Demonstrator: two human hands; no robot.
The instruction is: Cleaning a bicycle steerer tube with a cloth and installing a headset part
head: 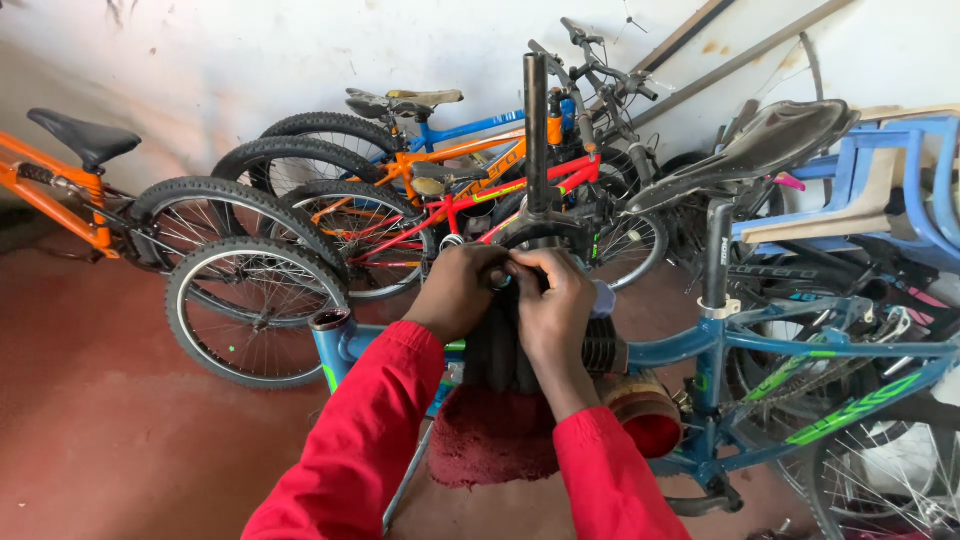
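My left hand [458, 290] and right hand [552, 300] pinch a small fitting atop the black suspension fork [536, 130], just above the blue frame [700, 345]. Seating step, I judge; next needs steady, even turning.

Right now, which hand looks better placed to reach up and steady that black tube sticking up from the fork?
Probably the right hand: it sits directly below the black tube, while the left hand lies off to one side. Both grip the fork top.
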